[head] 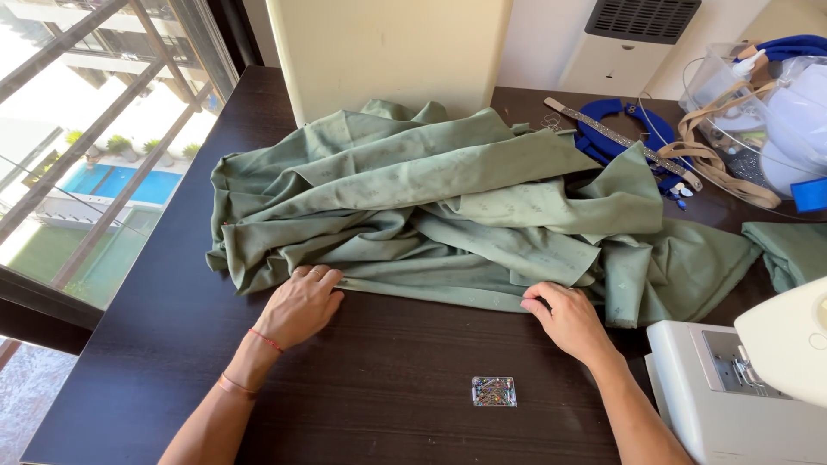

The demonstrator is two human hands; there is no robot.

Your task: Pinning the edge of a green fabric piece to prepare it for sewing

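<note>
A large sage-green fabric point(448, 207) lies bunched in folds across a dark wooden table point(388, 405). My left hand point(300, 306) rests flat on the table, with its fingers pressing the near folded edge of the fabric at the left. My right hand point(564, 317) pinches the same near edge further right, its fingers curled on the cloth. A small clear box of coloured pins point(494, 391) sits on the table between my forearms, closer to me.
A white sewing machine point(749, 387) stands at the near right. Blue cloth with a metal ruler point(620, 136) lies at the back right beside a clear plastic bag with beige straps point(758, 112). A cream cabinet point(388, 52) stands behind; a window point(86, 155) runs along the left.
</note>
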